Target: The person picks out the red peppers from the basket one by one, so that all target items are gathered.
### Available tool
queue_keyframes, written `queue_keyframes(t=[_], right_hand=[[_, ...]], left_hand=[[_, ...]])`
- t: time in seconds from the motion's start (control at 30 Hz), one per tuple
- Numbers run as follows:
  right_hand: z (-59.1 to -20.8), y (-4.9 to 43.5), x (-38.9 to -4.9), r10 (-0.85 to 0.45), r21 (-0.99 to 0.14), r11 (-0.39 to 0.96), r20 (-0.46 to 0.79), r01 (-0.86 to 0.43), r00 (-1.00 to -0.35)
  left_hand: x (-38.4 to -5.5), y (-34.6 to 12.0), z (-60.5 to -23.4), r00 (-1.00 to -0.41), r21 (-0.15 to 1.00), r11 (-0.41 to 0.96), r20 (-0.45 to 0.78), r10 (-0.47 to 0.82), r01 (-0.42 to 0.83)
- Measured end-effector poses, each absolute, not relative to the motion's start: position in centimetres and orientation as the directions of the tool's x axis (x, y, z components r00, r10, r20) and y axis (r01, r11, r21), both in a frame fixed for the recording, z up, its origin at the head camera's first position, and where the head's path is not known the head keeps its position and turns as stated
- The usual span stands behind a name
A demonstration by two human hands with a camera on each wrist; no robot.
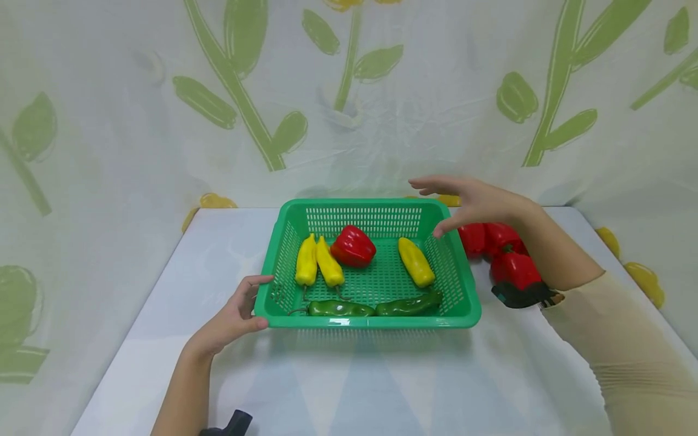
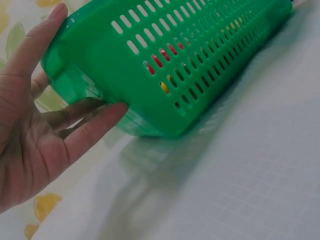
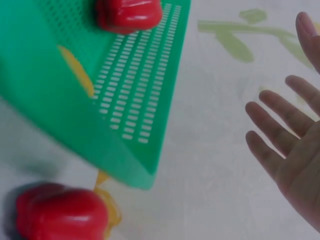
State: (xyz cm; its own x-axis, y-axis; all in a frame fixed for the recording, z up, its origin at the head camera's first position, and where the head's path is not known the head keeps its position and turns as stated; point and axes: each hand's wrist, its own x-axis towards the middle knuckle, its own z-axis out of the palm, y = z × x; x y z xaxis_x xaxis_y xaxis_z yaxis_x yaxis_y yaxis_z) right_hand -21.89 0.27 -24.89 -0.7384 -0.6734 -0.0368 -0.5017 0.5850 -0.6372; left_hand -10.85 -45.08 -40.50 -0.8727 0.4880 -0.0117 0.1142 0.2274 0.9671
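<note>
A green plastic basket (image 1: pixel 368 323) stands on the table, holding a red bell pepper (image 1: pixel 353 246), several yellow peppers (image 1: pixel 416 261) and green peppers (image 1: pixel 340 308). My left hand (image 1: pixel 237 315) is at its left side, fingers spread and fairly straight. In the left wrist view, the fingertips of that left hand (image 2: pixel 45 135) lie against the basket's rim and end wall. Over the right rim hovers my right hand (image 1: pixel 480 200), thumb and fingers spread, nothing between them. The right wrist view shows this right hand (image 3: pixel 295 135) apart from the basket wall (image 3: pixel 125 165).
Several red bell peppers (image 1: pixel 515 270) lie on the table right of the basket, partly hidden by the right forearm. A white cloth with printed green leaves (image 1: pixel 204 102) hangs behind the table (image 1: pixel 163 321).
</note>
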Motion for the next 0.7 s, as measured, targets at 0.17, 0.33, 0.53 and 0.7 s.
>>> queue_keyframes(t=[0.17, 0.33, 0.53, 0.7], right_hand=[[-24.6, -1.3, -22.5, -0.680, -0.619, 0.600, -0.062, -0.506, -0.731], [-24.9, -2.9, -23.4, -0.722, -0.616, 0.572, -0.066, -0.542, -0.688], [-25.4, -4.7, -23.9, -0.754, -0.615, 0.551, -0.078, -0.564, -0.652], [-26.0, -6.0, -24.2, -0.765, -0.623, 0.545, -0.096, -0.560, -0.637]], left_hand=[[-10.9, -45.1, -40.5, -0.872, 0.966, 0.229, -0.012, 0.490, 0.116], [-10.8, -45.2, -40.6, -0.871, 0.970, 0.216, -0.010, 0.492, 0.110], [-10.8, -45.1, -40.7, -0.867, 0.975, 0.191, 0.003, 0.498, 0.113], [-11.0, -45.1, -41.0, -0.867, 0.976, 0.181, 0.018, 0.498, 0.124]])
